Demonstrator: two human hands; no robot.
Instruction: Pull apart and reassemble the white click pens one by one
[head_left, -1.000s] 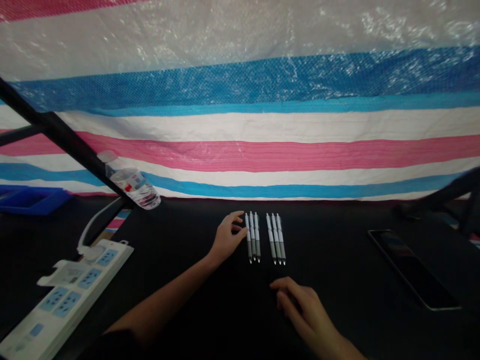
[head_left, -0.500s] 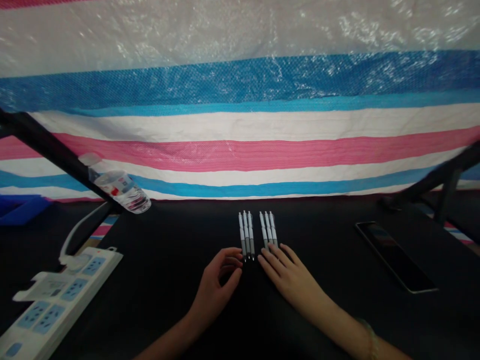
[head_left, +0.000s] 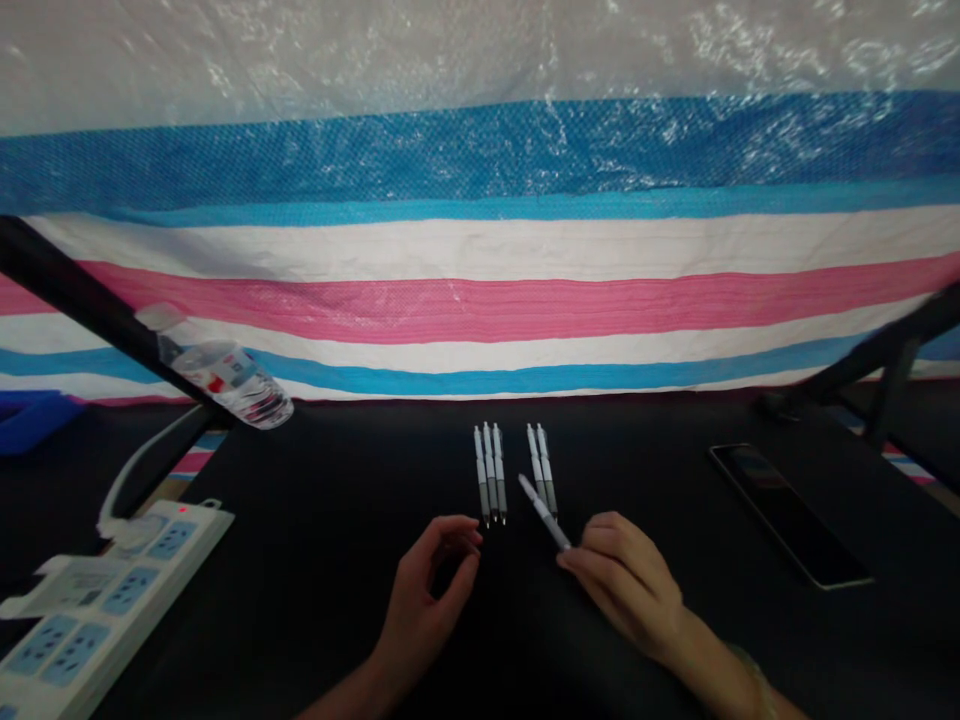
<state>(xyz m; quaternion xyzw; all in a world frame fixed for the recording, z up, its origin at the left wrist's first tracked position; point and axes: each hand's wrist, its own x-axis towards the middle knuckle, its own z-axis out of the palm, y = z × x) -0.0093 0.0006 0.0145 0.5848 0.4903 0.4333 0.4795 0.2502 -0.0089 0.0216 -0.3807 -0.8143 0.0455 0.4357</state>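
Observation:
A white-and-grey pen [head_left: 541,507] is pinched at its lower end by the fingers of my right hand [head_left: 634,580]. It slants up to the left, beside two more pens [head_left: 543,465] that lie side by side on the black table. To their left, three similar pens [head_left: 490,475] lie in a close row, clips away from me. My left hand [head_left: 431,590] rests just below that row, fingers curved and thumb apart, with nothing between them.
A black phone [head_left: 787,515] lies at the right. On the left are a white power strip [head_left: 120,600] with a plugged cable, a tilted clear bottle [head_left: 244,385] by a black bar, and a blue tray [head_left: 34,420]. A striped plastic sheet [head_left: 480,310] hangs behind.
My right hand has taken one pen from the right-hand group and drawn it toward me, tilting it. My left hand has shifted slightly toward me.

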